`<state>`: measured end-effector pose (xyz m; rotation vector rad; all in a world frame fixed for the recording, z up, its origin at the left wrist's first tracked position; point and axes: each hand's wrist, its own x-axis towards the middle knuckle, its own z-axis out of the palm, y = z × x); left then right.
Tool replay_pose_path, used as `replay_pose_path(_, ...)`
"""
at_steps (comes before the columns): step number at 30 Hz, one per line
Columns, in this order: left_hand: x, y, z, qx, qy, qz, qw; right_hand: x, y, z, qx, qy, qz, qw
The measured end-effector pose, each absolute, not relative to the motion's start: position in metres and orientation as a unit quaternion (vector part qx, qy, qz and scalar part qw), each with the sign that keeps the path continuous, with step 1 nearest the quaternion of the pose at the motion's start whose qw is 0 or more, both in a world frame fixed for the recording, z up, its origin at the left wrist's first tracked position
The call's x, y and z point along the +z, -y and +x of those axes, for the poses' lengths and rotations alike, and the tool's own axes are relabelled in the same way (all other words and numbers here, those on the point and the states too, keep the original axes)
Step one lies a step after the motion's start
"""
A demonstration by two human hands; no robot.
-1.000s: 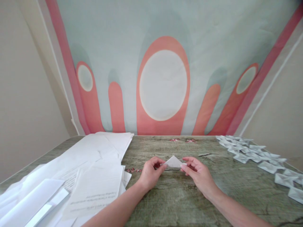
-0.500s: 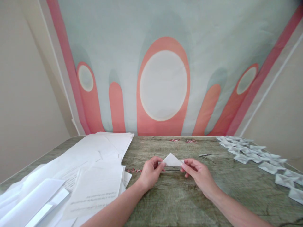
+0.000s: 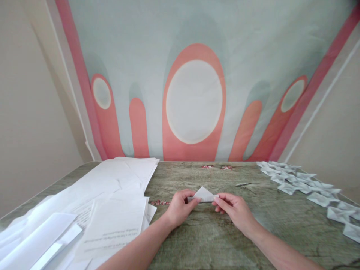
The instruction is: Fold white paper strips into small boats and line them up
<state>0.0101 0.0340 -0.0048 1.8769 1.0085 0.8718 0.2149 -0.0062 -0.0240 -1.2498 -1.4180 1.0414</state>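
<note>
Between my hands is a small piece of folded white paper (image 3: pixel 204 193), its peak pointing away from me and a straight edge toward me. My left hand (image 3: pixel 181 206) pinches its left side, the thumb lying over the front near the lower edge. At the right corner, my right hand (image 3: pixel 233 207) grips the paper between thumb and fingers. Part of the left end is hidden behind the left thumb and fingers. The paper is just above or on the wood-patterned table (image 3: pixel 208 240); I cannot tell which.
A spread of white paper sheets (image 3: pixel 112 221), some printed, covers the left of the table, with folded white strips (image 3: pixel 42 240) at its near corner. Rows of several folded paper pieces (image 3: pixel 317 198) line the right side. A grey-green and coral patterned backdrop (image 3: pixel 194 101) rises behind the table.
The folded paper has come slightly lower and nearer to me. My left thumb has slid right across its front, and my right hand has moved down a little.
</note>
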Motion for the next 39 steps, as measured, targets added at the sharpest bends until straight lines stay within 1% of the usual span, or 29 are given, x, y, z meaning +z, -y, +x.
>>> replay_pose_path(5,-0.004,-0.034,0.010,0.338,-0.424,0.748,0.383,-0.019,0.009,0.214,0.459,0.542,-0.500,0.495)
replay_pose_path(9,-0.005,-0.034,0.009,0.338,-0.422,0.752,0.377,-0.012,0.010,0.214,0.544,0.471,-0.474,0.508)
replay_pose_path(16,-0.004,-0.033,0.008,0.338,-0.402,0.769,0.364,-0.011,0.008,0.219,0.682,0.394,-0.430,0.442)
replay_pose_path(21,-0.002,-0.033,0.009,0.337,-0.399,0.774,0.359,-0.012,0.009,0.220,0.724,0.371,-0.401,0.422)
replay_pose_path(29,-0.003,-0.033,0.008,0.335,-0.412,0.754,0.387,-0.011,0.013,0.216,0.690,0.407,-0.397,0.447)
replay_pose_path(34,-0.004,-0.034,0.008,0.338,-0.414,0.751,0.388,-0.016,0.016,0.209,0.600,0.483,-0.429,0.472)
replay_pose_path(39,-0.004,-0.033,0.009,0.341,-0.414,0.750,0.388,-0.019,0.014,0.205,0.509,0.553,-0.480,0.452)
